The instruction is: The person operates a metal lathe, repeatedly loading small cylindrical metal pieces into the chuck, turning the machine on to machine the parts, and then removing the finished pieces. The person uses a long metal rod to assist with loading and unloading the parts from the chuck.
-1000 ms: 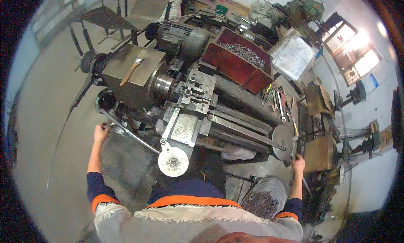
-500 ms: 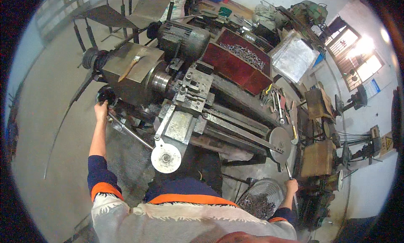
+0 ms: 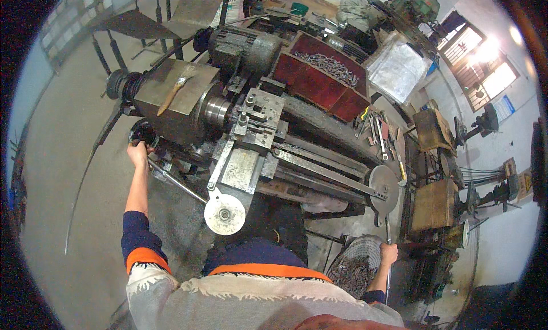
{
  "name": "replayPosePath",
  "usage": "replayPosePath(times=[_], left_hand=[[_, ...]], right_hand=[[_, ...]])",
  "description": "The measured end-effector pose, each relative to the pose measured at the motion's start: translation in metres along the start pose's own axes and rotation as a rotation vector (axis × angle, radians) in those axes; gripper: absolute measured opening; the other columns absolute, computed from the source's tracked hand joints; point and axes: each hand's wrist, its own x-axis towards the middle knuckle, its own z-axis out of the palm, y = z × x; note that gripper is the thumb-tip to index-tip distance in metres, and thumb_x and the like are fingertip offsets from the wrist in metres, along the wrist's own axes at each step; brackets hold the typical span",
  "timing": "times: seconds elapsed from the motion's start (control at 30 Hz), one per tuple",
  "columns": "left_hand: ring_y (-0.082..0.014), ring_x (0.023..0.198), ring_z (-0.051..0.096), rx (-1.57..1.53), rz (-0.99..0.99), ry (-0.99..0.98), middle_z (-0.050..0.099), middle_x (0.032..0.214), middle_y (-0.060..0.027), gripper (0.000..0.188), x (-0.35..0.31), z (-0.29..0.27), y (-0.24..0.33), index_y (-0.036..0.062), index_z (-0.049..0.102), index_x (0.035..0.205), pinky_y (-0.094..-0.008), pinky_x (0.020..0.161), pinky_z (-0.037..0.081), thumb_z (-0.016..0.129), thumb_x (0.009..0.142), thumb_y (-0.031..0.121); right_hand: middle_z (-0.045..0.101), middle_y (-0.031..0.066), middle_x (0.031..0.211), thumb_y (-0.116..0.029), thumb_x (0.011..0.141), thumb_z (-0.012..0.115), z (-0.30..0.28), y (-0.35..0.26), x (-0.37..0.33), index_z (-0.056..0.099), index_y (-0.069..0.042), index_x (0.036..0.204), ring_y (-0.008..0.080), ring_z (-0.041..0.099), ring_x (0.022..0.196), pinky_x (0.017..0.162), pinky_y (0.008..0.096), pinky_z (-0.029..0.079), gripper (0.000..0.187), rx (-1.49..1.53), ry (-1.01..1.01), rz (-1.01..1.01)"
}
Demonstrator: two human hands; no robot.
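- Your right hand (image 3: 389, 253) is closed around the metal lever (image 3: 388, 233). A second ago it was higher, up by the gray disc (image 3: 383, 188); now it has come down and inward, and the lever stands more upright than it did half a second ago.
- Just left of that hand sits the perforated basket (image 3: 371, 245), with small dark pieces inside.
- The white disc (image 3: 224, 214) is ahead of your waist, at the lower end of the silver bar (image 3: 178, 183).
- Your left hand (image 3: 138, 153) has its fingers curled in at the dark round part (image 3: 145, 133), under the machine's headstock (image 3: 180, 96). A second ago it was lower and clear of that part; whether it grips anything there, you can't tell, as the fingertips are hidden.
- The lever's top end runs up to the gray disc's lower edge.
- On the headstock lies a wooden-handled brush (image 3: 173, 96), in the same spot as before.
- Farther off, beyond the machine's bed, the red box (image 3: 308, 80) holds small metal parts (image 3: 331, 68).
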Motion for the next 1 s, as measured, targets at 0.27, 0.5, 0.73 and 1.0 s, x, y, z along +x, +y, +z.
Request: replayPosePath(times=[0.27,0.5,0.73,1.0], left_hand=[[-0.0179,0.044,0.054,0.05,0.074,-0.026,0.055,0.066,-0.0123,0.017,0.017,-0.006,-0.016,-0.0076,0.049,0.089,-0.0294,0.04,0.05,0.05,0.073,-0.002],[-0.0216,0.049,0.058,0.276,0.041,-0.192,0.056,0.07,-0.0145,0.02,0.016,-0.025,0.002,-0.0084,0.048,0.09,-0.0315,0.041,0.051,0.048,0.071,-0.002],[-0.024,0.052,0.058,0.178,0.032,-0.08,0.054,0.071,-0.0149,0.026,-0.014,-0.095,-0.008,-0.0087,0.046,0.096,-0.0359,0.047,0.052,0.046,0.072,-0.001],[-0.024,0.056,0.058,-0.048,0.042,0.278,0.055,0.073,-0.0167,0.029,-0.098,-0.182,-0.017,-0.0065,0.041,0.102,-0.0368,0.051,0.052,0.046,0.074,-0.003]], right_hand=[[0.062,0.0242,0.093,-0.03,0.06,0.062,0.002,-0.003,0.001,0.063,0.0,0.09,0.0401,0.06,0.089,0.079,0.0443,0.047,0.043,-0.015,-0.027,0.019],[0.063,0.0196,0.077,-0.033,0.063,0.059,0.014,0.013,0.033,0.061,-0.001,0.08,0.0398,0.061,0.075,0.069,0.0475,0.048,0.036,-0.057,0.196,-0.095],[0.063,0.0216,0.092,-0.033,0.064,0.061,0.012,0.009,0.123,0.062,0.0,0.089,0.0369,0.061,0.087,0.076,0.044,0.048,0.041,-0.145,0.0,-0.095],[0.064,0.0217,0.088,-0.026,0.069,0.056,0.004,0.012,0.044,0.063,0.0,0.084,0.0386,0.061,0.087,0.078,0.0451,0.048,0.031,-0.169,-0.029,-0.086]])
